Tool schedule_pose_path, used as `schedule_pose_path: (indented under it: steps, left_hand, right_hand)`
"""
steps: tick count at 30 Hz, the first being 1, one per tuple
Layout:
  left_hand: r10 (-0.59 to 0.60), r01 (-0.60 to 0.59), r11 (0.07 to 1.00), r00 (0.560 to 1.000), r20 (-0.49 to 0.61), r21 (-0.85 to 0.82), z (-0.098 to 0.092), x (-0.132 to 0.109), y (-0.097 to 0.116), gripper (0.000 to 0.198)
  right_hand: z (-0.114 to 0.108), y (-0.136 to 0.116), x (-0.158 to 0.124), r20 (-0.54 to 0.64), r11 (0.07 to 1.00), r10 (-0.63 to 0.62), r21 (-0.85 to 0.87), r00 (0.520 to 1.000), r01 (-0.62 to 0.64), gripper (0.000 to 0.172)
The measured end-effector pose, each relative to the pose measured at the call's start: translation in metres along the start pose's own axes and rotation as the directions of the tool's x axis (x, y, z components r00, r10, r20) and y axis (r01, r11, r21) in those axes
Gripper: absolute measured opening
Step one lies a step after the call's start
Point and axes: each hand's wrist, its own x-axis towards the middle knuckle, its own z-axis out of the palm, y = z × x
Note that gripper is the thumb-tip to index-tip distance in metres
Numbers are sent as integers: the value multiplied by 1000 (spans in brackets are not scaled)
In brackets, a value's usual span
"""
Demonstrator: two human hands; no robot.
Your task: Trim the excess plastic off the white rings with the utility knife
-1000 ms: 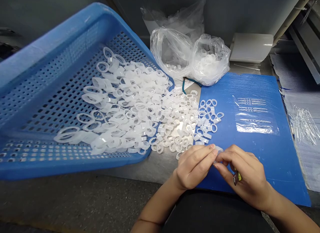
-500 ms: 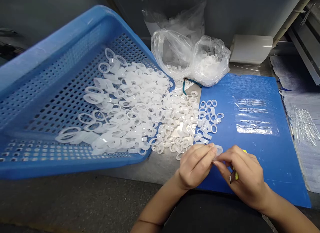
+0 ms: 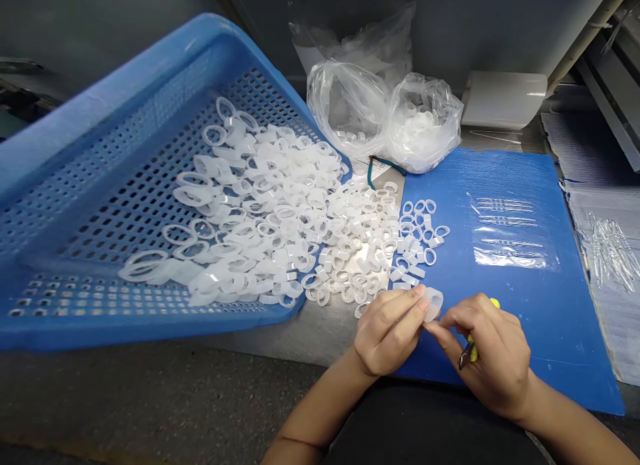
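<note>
Pinched between the fingertips of my left hand is a translucent white plastic ring, its opening facing up and right. My right hand is beside it, the thumb tip at the ring's lower edge and the index finger curled just off it. Tucked in the curled fingers of the right hand is a yellow-handled tool with a dark metal tip; its exact kind is mostly hidden. Both hands are over the near edge of a blue mat. Small white rings lie loose just beyond the left hand.
A tilted blue perforated basket spills larger white rings onto the metal table. Behind stand clear plastic bags with white pieces. Thin clear pieces lie in rows on the mat, and more on the right.
The ring in my left hand has turned, showing more of its side and opening. My right index finger has drawn slightly away from it, to the right.
</note>
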Motion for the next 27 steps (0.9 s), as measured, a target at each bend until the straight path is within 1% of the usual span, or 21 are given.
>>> schedule_pose_path:
  steps: [4, 9, 14, 18, 20, 24, 27]
  left_hand:
    - [-2, 2, 1000, 1000, -8, 3, 0, 0, 0, 23]
    - [29, -29, 1000, 1000, -7, 5, 0, -2, -1, 17]
    - [29, -29, 1000, 999, -21, 6, 1, -3, -1, 17]
    - [16, -16, 1000, 1000, -24, 11, 2, -1, 0, 19]
    - [1, -1, 1000, 999, -37, 2, 2, 0, 0, 21]
    - [-9, 9, 1000, 999, -38, -5, 1, 0, -1, 21]
    - [-12, 12, 1000, 999, -31, -8, -1, -2, -1, 23]
  right_hand:
    - [-1, -2, 1, 16, 1000, 7, 27, 1000, -7, 7]
    - [0, -3, 4, 34, 998, -7, 63, 999, 5, 12]
    - [1, -3, 4, 65, 998, -21, 61, 998, 17, 15]
    - [0, -2, 3, 19, 998, -15, 54, 1000, 14, 17]
    - [-1, -1, 2, 5, 998, -12, 62, 1000, 12, 15]
    - [-1, -1, 1, -2, 997, 11, 74, 1000, -11, 8]
    - [-1, -1, 2, 10, 997, 14, 78, 1000, -15, 8]
